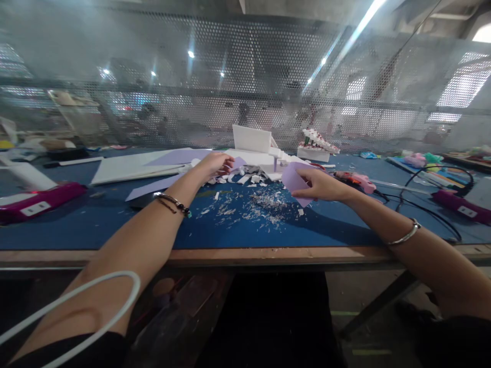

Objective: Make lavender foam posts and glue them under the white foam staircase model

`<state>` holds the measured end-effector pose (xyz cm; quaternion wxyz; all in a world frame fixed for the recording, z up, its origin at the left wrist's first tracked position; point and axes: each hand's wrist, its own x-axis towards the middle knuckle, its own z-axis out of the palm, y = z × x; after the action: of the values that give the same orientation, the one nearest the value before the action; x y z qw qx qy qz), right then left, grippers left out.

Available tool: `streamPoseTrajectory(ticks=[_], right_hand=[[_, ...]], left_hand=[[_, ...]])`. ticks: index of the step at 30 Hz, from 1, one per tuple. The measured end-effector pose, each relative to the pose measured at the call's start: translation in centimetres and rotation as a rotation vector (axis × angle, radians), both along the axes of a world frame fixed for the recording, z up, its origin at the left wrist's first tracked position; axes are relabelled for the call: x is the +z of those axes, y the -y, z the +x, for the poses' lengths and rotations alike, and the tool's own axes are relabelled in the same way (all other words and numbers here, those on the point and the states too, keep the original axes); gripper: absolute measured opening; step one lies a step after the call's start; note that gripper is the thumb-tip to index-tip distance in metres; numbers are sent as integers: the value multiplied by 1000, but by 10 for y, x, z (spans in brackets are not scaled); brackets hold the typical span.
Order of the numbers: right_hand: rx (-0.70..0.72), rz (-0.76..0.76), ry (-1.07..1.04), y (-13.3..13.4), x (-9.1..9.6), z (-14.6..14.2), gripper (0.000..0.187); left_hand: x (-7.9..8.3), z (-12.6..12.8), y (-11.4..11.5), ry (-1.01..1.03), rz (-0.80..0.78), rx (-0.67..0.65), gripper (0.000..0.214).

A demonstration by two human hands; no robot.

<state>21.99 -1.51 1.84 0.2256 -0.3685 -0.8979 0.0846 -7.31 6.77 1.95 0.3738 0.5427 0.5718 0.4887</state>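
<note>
My right hand (321,185) pinches a small lilac paper piece (294,179) and holds it up above the blue table mat (115,225). My left hand (213,164) reaches forward with curled fingers onto a pile of white and grey offcuts (245,178), beside another lilac scrap (238,162); what its fingers hold is hidden. Fine white shavings (264,204) lie scattered between my hands. A white foam-board model (255,145) stands just behind the pile.
White boards and lilac sheets (141,166) lie at the left. A magenta tool (38,202) sits far left, another (462,204) far right with black cable (422,204). A pink glue gun (355,179) lies right of my hand. A perforated metal screen (245,82) backs the table.
</note>
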Motion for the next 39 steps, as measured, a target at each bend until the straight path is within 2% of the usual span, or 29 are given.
streamPoseTrajectory(ticks=[5, 10, 14, 16, 24, 29, 33, 36, 39], right_hand=[[51, -73, 74, 4, 2, -1, 28], [107, -216, 55, 6, 3, 0, 19], [142, -123, 23, 3, 3, 1, 22], [139, -120, -13, 2, 2, 1, 20], [113, -274, -176, 2, -2, 1, 11], [142, -254, -211, 0, -4, 1, 12], [92, -155, -412, -2, -7, -3, 14], [38, -136, -520, -2, -8, -7, 14], [36, -198, -521, -1, -9, -11, 10]], left_hand=[[-1, 2, 0, 13, 56, -36, 10], [0, 8, 6, -19, 81, -67, 14], [1, 12, 12, -51, 113, -105, 16], [1, 15, 15, -82, 150, -162, 17], [3, 23, 20, -197, 237, -349, 18], [1, 21, 19, -332, 292, -420, 21], [1, 21, 19, -395, 287, -486, 26], [0, 29, 23, -429, 262, -570, 28], [-3, 45, 32, -462, 231, -700, 27]])
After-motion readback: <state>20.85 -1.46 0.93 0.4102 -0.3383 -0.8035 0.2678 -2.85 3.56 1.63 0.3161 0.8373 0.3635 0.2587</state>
